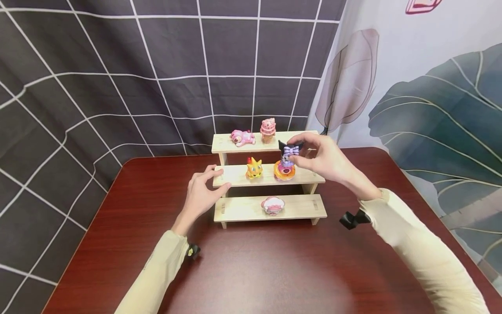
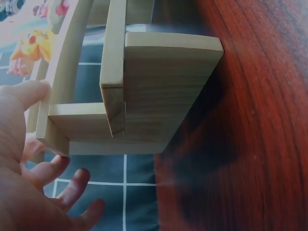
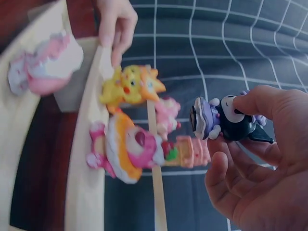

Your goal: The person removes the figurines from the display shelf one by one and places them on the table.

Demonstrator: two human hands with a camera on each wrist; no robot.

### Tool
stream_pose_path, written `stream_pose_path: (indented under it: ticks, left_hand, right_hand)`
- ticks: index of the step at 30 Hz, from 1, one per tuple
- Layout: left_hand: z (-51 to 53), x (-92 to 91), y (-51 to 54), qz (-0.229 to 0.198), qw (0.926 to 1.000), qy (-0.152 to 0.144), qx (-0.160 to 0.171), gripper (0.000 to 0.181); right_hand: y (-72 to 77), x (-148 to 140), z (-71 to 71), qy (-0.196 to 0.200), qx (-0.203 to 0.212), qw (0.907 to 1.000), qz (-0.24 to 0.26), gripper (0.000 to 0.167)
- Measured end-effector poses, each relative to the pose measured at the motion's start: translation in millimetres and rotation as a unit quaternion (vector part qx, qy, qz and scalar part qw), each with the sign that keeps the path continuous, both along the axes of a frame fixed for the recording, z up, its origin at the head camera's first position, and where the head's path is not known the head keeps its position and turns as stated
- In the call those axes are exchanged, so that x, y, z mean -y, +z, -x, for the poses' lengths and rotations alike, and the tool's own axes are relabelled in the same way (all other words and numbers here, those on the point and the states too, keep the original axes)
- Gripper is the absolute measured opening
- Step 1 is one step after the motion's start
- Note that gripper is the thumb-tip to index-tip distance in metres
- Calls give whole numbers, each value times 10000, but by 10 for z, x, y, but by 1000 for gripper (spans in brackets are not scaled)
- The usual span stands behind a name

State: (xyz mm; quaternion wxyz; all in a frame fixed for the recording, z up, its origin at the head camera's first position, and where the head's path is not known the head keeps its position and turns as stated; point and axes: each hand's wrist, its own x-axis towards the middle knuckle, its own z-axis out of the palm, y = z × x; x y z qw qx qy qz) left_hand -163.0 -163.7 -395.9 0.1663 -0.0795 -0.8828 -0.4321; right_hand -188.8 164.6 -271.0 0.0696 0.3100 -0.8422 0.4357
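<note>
My right hand (image 1: 329, 159) pinches a black and purple figurine (image 1: 290, 151) between thumb and fingers, above the right part of the middle step. In the right wrist view the figurine (image 3: 233, 118) lies sideways across the fingers, its base apart from any board. My left hand (image 1: 201, 189) grips the left end of the middle board of a three-step wooden stand (image 1: 235, 210), thumb and index finger at opposite edges. On that step sit a yellow spiky figurine (image 1: 254, 168) and a pink figurine with an orange ring (image 1: 284, 171).
The top step bears a pink lying bear figurine (image 1: 243, 138) and a pink ice-cream-cone figurine (image 1: 268, 130). A pink and white figurine (image 1: 273, 205) sits on the bottom step. The stand is on a dark red table (image 1: 251, 261), before a grey checked curtain (image 1: 168, 52).
</note>
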Motion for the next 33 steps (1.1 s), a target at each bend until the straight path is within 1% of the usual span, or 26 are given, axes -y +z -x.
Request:
stream_pose_path:
  ticks: [5, 9, 14, 18, 26, 33]
  left_hand:
    - [0, 1, -1, -9, 10000, -10, -27, 48]
    - [5, 8, -3, 7, 10000, 0, -29, 48]
    - [1, 5, -8, 8, 10000, 10, -21, 48]
    - [-5, -3, -2, -7, 10000, 3, -28, 49]
    - [-3, -2, -9, -1, 10000, 28, -71, 48]
    - [-5, 2, -3, 9, 10000, 26, -75, 48]
  right_hand:
    - [-63, 58, -126, 118, 57, 9999, -111, 34]
    - [-134, 87, -154, 283, 3, 9996, -70, 33]
    - [-212, 120, -206, 362, -27, 9993, -34, 33]
    - [-254, 157, -271, 445, 17, 9990, 55, 34]
    - [-374, 246, -372, 782, 79, 9961, 398, 35]
    - [-477, 320, -464, 897, 168, 9950, 400, 35]
